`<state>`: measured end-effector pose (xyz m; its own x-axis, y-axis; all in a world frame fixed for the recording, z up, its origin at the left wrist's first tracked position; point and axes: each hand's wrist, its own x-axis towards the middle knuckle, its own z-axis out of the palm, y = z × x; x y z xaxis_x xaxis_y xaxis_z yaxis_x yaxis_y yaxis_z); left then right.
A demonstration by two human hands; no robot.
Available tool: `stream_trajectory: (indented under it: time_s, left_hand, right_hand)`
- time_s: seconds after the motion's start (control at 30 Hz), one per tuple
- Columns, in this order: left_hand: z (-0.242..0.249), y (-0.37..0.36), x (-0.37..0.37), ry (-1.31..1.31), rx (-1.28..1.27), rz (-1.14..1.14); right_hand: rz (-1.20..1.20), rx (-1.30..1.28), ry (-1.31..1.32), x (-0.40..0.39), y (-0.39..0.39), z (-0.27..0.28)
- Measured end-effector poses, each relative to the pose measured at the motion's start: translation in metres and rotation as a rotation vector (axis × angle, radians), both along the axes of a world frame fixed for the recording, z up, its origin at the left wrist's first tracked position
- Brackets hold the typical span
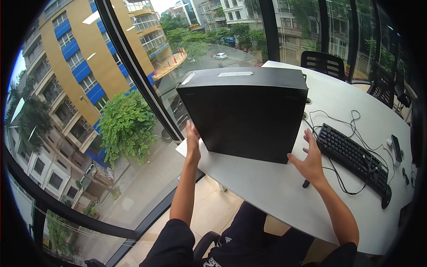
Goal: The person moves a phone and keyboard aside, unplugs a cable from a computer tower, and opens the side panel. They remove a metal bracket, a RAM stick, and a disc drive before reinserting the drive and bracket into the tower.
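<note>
A black desktop computer case (249, 122) stands upright on the white table (249, 178), its broad side facing me. Pale labels stick to its top. My left hand (192, 140) is at the case's left edge, fingers stretched upward along it. On the other side, my right hand (308, 160) has its fingers spread apart and its thumb right at the lower right corner of the case. Neither hand is wrapped round the case. Just right of my right hand lies a black keyboard (353, 155) with loose cables over and around it.
A black mouse (386, 196) lies at the keyboard's near end, and a dark phone-like device (396, 149) farther right. Black mesh chairs (323, 65) stand beyond the table. A tall glass window with dark frames (133, 66) runs close along the left.
</note>
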<state>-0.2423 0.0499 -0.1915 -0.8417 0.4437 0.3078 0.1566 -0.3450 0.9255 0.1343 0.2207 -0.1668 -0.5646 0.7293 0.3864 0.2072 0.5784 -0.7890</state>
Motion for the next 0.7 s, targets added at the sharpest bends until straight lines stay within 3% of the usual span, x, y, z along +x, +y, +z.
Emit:
stream_trajectory:
  time_s: [0.03,0.1,0.2,0.37,0.53,0.6,0.7]
  left_hand:
    - [0.007,0.011,-0.003,0.040,0.114,0.011]
    - [0.006,0.020,-0.022,-0.113,0.058,-0.174]
    - [-0.008,0.031,-0.038,-0.247,0.046,-0.326]
    - [-0.015,0.031,-0.040,-0.237,0.041,-0.402]
    - [-0.013,0.012,-0.016,-0.300,0.156,-0.405]
    - [-0.006,0.001,0.013,-0.288,0.158,-0.293]
    - [0.013,-0.019,0.073,-0.336,0.222,-0.104]
  right_hand:
    - [-0.011,0.072,0.009,0.003,-0.017,0.002]
    - [-0.037,0.216,0.025,0.009,-0.052,0.005]
    - [0.143,-0.071,0.075,0.014,-0.095,0.015]
    - [0.138,-0.529,0.222,-0.021,-0.103,0.009]
    - [0.068,-0.658,0.211,-0.038,-0.092,0.024]
    - [0.059,-0.614,0.215,-0.051,-0.066,0.008]
    - [0.161,-0.755,0.213,-0.049,-0.037,0.039]
